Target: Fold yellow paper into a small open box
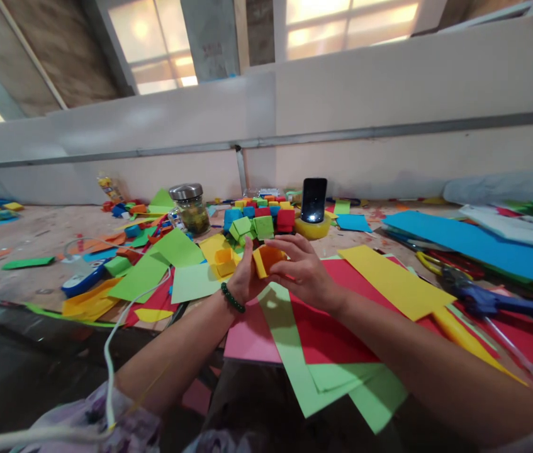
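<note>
A small folded yellow paper box [269, 259] is held between my two hands above the table's front edge. My left hand [246, 280], with a dark green bead bracelet at the wrist, grips its left side, thumb pointing up. The fingers of my right hand [304, 274] close on the box's right side, partly hiding it. Just left of my left hand sits another yellow paper box [224, 262]. Green paper cubes [242, 228] lie behind my hands, beside red and blue ones. Below my right hand is a red paper sheet [336, 333] over pale green sheets [304, 384].
A phone [314, 200] stands upright in a yellow tape roll [313, 228]. A glass jar [190, 211] stands back left. To the right lie blue sheets [474, 242], a blue-handled tool [493, 302] and yellow-handled scissors [429, 263]. A white cable [109, 352] crosses my left side.
</note>
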Demonstrator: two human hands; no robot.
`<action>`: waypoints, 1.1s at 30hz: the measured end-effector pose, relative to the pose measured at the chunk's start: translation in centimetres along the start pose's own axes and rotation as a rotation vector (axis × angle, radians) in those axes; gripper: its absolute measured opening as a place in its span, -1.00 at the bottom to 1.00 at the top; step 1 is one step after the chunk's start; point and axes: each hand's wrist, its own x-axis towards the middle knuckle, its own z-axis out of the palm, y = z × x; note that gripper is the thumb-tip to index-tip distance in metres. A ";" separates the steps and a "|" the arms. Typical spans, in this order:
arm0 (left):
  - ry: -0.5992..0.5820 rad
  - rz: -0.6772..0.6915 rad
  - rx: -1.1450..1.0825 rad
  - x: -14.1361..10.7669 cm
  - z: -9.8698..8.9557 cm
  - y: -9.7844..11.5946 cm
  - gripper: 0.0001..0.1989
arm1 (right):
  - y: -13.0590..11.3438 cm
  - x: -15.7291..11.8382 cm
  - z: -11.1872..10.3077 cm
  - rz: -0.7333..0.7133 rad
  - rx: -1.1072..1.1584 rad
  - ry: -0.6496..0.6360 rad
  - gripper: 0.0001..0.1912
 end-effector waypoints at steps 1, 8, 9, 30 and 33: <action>-0.013 -0.003 0.000 0.0 0.0 -0.1 -0.35 | 0.0 -0.1 0.2 -0.003 0.002 0.001 -0.87; -0.050 0.040 0.030 0.5 -0.5 -0.7 -0.44 | -0.4 0.1 0.2 0.134 -0.019 0.008 -0.77; -0.052 0.059 0.036 0.6 -0.6 -0.9 -0.44 | -0.6 0.2 0.3 0.161 -0.021 0.022 -0.74; 0.143 0.366 0.116 1.0 -1.1 -1.9 -0.55 | -1.5 0.2 1.1 0.424 0.003 0.114 -0.87; 0.139 0.373 0.135 1.0 -1.0 -2.0 -0.54 | -1.2 0.3 1.2 0.446 0.065 0.108 -0.86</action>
